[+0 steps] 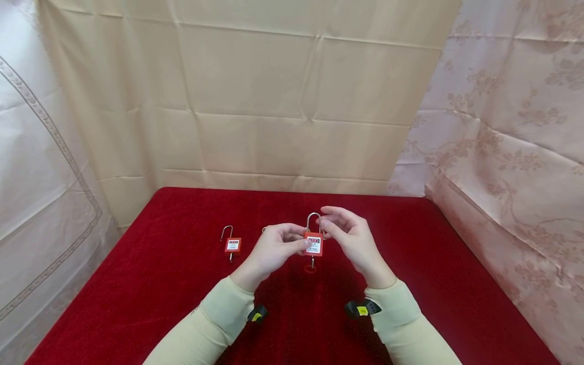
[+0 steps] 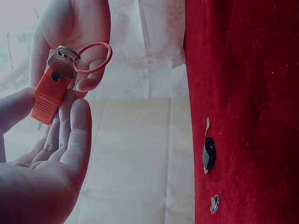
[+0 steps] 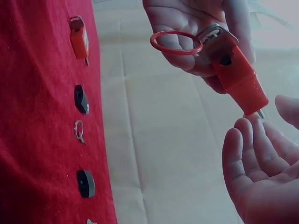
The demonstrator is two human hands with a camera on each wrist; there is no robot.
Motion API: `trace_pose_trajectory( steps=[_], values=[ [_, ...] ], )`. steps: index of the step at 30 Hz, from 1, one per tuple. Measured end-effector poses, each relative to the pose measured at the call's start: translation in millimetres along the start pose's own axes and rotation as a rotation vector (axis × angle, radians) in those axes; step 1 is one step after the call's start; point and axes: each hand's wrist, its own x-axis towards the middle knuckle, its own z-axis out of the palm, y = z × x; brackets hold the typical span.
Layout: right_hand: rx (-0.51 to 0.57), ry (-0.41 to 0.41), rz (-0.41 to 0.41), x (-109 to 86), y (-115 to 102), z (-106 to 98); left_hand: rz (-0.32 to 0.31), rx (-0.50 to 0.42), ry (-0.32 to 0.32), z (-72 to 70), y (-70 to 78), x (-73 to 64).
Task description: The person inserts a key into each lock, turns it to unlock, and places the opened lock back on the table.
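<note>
My left hand (image 1: pixel 276 247) pinches a red padlock (image 1: pixel 313 244) between thumb and fingers, above the table. Its steel shackle (image 1: pixel 313 215) points upward, and a white label faces me. Out of its base sticks a key (image 2: pixel 63 63) with a red ring (image 2: pixel 95 58) on it. Beside the shackle is my right hand (image 1: pixel 356 235), fingers loosely bent and thumb apart from the padlock in the right wrist view. Whether a fingertip touches the shackle, I cannot tell. A second red padlock (image 1: pixel 232 245) lies at the left, its shackle swung out and a key in its base.
Dark red cloth covers the table (image 1: pixel 137 289). Behind my hands lie small black objects (image 3: pixel 81 99) and a metal key ring (image 3: pixel 79 129), mostly hidden in the head view. A beige curtain (image 1: pixel 246 101) hangs along the table's back edge.
</note>
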Motion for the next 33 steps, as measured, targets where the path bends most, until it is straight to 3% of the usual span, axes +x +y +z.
trace_pose_trajectory(
  steps=[10, 33],
  values=[
    [-0.041, 0.024, 0.027, -0.5, 2.8, 2.4, -0.02, 0.019, -0.041, 2.5, -0.7, -1.2],
    [-0.097, 0.02, 0.039, -0.4, 1.9, 0.1, -0.026, 0.017, -0.047, 5.2, -1.9, -1.0]
  ],
)
